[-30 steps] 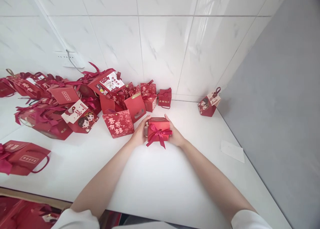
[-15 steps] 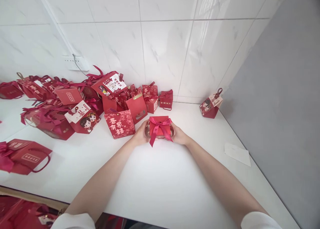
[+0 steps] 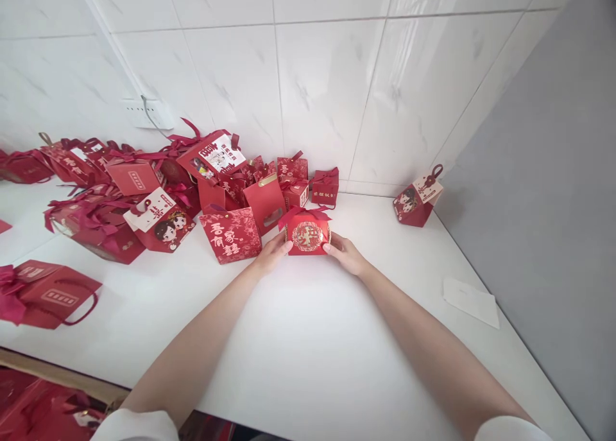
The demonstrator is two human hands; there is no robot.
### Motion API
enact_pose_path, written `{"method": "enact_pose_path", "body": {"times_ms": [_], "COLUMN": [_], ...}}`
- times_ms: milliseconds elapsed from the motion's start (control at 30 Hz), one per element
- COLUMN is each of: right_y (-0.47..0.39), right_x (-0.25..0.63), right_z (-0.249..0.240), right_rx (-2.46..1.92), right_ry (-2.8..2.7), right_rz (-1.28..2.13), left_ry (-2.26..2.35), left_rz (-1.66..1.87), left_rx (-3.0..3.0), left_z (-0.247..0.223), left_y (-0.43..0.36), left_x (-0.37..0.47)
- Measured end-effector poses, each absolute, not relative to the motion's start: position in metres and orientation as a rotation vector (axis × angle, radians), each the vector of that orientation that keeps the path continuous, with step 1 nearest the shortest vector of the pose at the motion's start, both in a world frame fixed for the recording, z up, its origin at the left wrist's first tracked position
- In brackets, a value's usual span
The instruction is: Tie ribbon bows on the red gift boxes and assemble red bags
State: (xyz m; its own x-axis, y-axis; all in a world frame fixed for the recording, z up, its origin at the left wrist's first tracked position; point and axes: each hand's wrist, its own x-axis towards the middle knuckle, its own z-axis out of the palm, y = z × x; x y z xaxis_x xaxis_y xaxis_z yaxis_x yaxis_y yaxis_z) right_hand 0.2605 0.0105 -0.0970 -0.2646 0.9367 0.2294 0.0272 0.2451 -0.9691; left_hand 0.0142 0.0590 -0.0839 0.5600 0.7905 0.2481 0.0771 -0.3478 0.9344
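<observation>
Both hands hold a small red box (image 3: 308,234) with a round gold design on its front and a pink-red ribbon bow on top. My left hand (image 3: 273,253) grips its left side and my right hand (image 3: 347,253) its right side, with the thumbs at the front edges. Just left of my left hand stands a red patterned box (image 3: 231,235) with white characters. Behind it leans a plain red box (image 3: 265,203) with an oval cut-out. A small dark red box (image 3: 325,187) stands behind the held one.
Many red gift boxes (image 3: 137,174) are piled at the left along the tiled wall. One box (image 3: 416,198) stands alone at the right by the grey panel. White paper (image 3: 470,301) lies on the white table (image 3: 308,351). More red boxes (image 3: 43,406) show at lower left.
The held box has tilted back, so its gold front now shows and the bow sits at the top. My thumbs now show on its front. The camera view has shifted slightly.
</observation>
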Motion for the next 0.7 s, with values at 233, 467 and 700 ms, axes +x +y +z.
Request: {"method": "enact_pose_path", "body": {"times_ms": [233,467,700], "right_y": [0.014,0.012,0.004], "right_x": [0.259,0.258,0.261], "right_z": [-0.099,-0.101,-0.100], "right_rx": [-1.092,-1.113,-1.053], "right_ry": [-1.525,-1.502,-1.521], "right_rz": [1.048,1.043,1.138], "left_ry": [0.997,0.914,0.873], "left_rz": [0.964,1.051,1.009], "left_rx": [1.879,1.861,1.832], "left_z": [-0.088,-0.088,-0.093], "left_y": [0.065,0.066,0.056], "left_x": [0.029,0.032,0.023]}}
